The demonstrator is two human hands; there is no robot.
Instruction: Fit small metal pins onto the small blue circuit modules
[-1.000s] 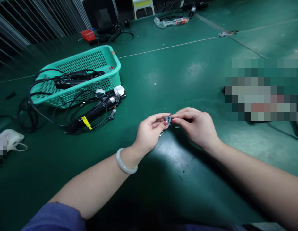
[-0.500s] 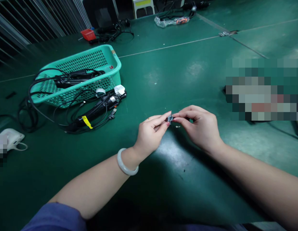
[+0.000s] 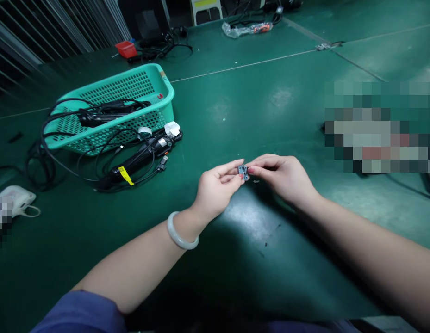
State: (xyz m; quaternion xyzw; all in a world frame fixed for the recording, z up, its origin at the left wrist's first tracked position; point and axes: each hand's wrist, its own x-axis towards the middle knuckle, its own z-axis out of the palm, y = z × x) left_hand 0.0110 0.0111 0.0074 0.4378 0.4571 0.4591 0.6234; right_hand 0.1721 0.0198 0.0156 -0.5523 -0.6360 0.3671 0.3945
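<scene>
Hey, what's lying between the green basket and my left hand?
The head view shows a black device with a yellow tag, and a cable plug, between the green basket and your left hand.

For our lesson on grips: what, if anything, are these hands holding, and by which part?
The left hand pinches a small grey-blue piece by its edges; the right hand is at the piece's picture-right side, its exact hold unclear.

Workshop, wide green worktable (image 3: 208, 111), black corded devices (image 3: 140, 159)
</scene>
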